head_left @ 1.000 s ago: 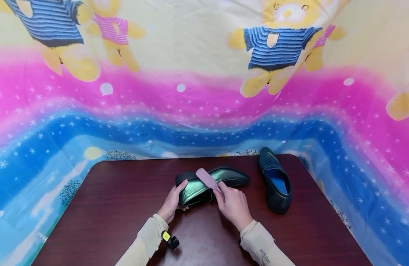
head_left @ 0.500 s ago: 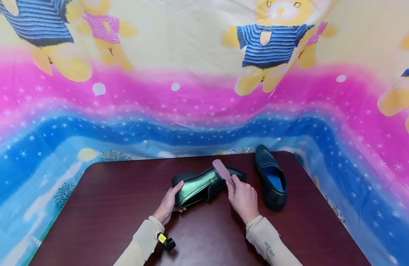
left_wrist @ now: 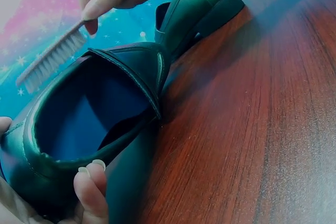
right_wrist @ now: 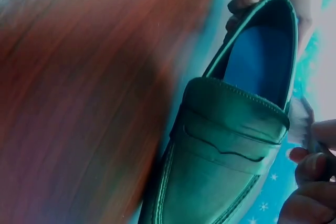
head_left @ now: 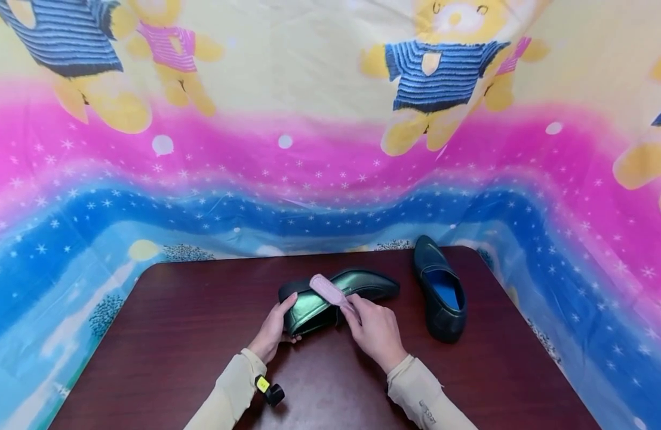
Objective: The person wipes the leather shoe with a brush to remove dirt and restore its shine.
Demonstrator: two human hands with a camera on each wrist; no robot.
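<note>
A dark green leather loafer (head_left: 314, 310) lies tipped on its side above the table, toe to the right, its blue insole showing in both wrist views. My left hand (head_left: 273, 330) grips the heel end, with fingertips (left_wrist: 92, 182) curled against the collar. My right hand (head_left: 377, 329) pinches the handle of a pinkish brush (head_left: 328, 291). In the left wrist view its pale bristles (left_wrist: 55, 61) face the shoe's outer side, near the opening. From the right wrist, the bristles (right_wrist: 299, 121) appear at the shoe's side, partly hidden by it.
A second matching loafer (head_left: 442, 289) stands upright at the right of the dark red-brown wooden table (head_left: 201, 310), toe toward the back edge. Behind the table hangs a printed cloth (head_left: 330, 149) with bears and snowflakes. A black strap piece (head_left: 271, 391) hangs from the left wrist.
The brush in my right hand moved right toward the toe, then back left toward the heel. My left hand keeps its hold on the loafer, which stays nearly in place.
</note>
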